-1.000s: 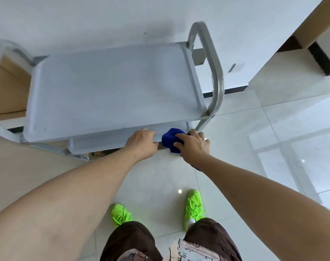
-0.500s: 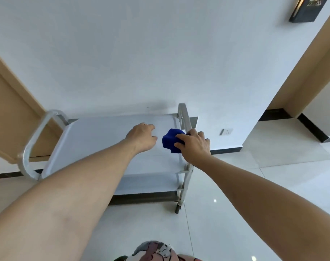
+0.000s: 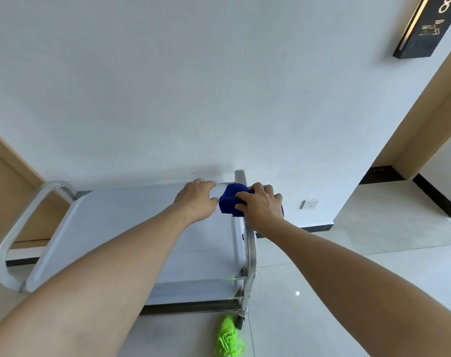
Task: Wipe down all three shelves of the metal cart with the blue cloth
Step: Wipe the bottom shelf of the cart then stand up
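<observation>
The metal cart (image 3: 111, 222) stands against a white wall, its flat top shelf facing me and the edges of lower shelves showing beneath. My right hand (image 3: 260, 204) grips a bunched blue cloth (image 3: 228, 200) above the top shelf's far right corner, beside the right handle bar (image 3: 247, 243). My left hand (image 3: 197, 199) hovers just left of the cloth with fingers loosely bent, holding nothing. Whether the cloth touches the shelf cannot be told.
A curved handle (image 3: 16, 233) rises at the cart's left end, next to a wooden panel (image 3: 5, 191). A wall socket (image 3: 310, 204) sits right of the cart. Glossy tiled floor (image 3: 347, 253) spreads to the right. My green shoe (image 3: 228, 338) is by the cart's caster.
Both hands and the cloth have risen from the front edge by the lower shelf to the far right corner of the top shelf. My view has tilted up toward the wall.
</observation>
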A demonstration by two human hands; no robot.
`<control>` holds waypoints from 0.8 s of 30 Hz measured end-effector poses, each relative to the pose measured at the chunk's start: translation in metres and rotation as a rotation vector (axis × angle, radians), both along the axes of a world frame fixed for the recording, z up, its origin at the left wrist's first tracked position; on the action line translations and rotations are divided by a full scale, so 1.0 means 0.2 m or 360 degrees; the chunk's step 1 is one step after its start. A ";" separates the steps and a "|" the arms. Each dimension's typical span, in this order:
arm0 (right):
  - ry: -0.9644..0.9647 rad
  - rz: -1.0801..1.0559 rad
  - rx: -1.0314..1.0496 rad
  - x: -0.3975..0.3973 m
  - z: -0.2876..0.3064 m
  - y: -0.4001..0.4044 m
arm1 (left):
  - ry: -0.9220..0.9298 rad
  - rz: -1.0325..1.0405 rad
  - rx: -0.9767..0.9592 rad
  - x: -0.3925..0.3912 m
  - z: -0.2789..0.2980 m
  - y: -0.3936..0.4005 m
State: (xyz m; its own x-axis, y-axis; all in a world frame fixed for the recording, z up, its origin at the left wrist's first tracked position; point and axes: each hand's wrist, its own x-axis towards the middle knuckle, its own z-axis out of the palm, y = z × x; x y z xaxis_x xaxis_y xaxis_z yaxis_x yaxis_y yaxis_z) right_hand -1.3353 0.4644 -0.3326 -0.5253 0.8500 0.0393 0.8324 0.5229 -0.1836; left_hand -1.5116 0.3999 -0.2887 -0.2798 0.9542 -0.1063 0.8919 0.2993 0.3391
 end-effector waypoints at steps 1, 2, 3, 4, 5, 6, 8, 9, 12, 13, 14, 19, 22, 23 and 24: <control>-0.0006 -0.0010 0.0002 -0.02 -0.03 0.04 | -0.0019 -0.0007 -0.0018 -0.01 -0.03 0.05; -0.0020 -0.0020 -0.0002 -0.04 -0.06 0.08 | -0.0035 -0.0015 -0.0036 -0.02 -0.06 0.09; -0.0038 -0.0019 -0.0017 -0.07 -0.09 0.12 | -0.0046 -0.0024 -0.0050 -0.02 -0.09 0.14; -0.0075 -0.0011 -0.0061 -0.09 -0.13 0.15 | -0.0057 -0.0031 -0.0062 -0.03 -0.11 0.19; -0.0117 -0.0010 -0.0151 -0.10 -0.17 0.18 | -0.0071 -0.0034 -0.0077 -0.04 -0.14 0.24; -0.0133 -0.0014 -0.0273 -0.11 -0.21 0.20 | -0.0082 -0.0034 -0.0097 -0.05 -0.16 0.29; -0.0179 0.0044 -0.0549 -0.12 -0.29 0.24 | -0.0090 -0.0051 -0.0144 -0.06 -0.21 0.38; -0.0209 0.0124 -0.0623 -0.12 -0.33 0.25 | -0.0093 -0.0068 -0.0166 -0.07 -0.23 0.42; -0.0072 0.0020 -0.0787 -0.15 -0.37 0.30 | -0.0119 -0.0103 -0.0205 -0.09 -0.28 0.52; -0.0027 -0.0043 -0.0820 -0.18 -0.38 0.32 | -0.0124 -0.0107 -0.0216 -0.10 -0.30 0.55; -0.0014 -0.0080 -0.0828 -0.20 -0.38 0.33 | -0.0126 -0.0103 -0.0227 -0.11 -0.32 0.57; -0.0009 -0.0110 -0.0770 -0.25 -0.40 0.39 | -0.0126 -0.0089 -0.0286 -0.15 -0.39 0.63; -0.0027 -0.0097 -0.0761 -0.25 -0.39 0.42 | -0.0114 -0.0080 -0.0321 -0.16 -0.39 0.64; -0.0036 -0.0094 -0.0760 -0.25 -0.38 0.43 | -0.0112 -0.0084 -0.0325 -0.17 -0.39 0.63; -0.0050 -0.0101 -0.0764 -0.26 -0.38 0.44 | -0.0113 -0.0080 -0.0327 -0.17 -0.38 0.63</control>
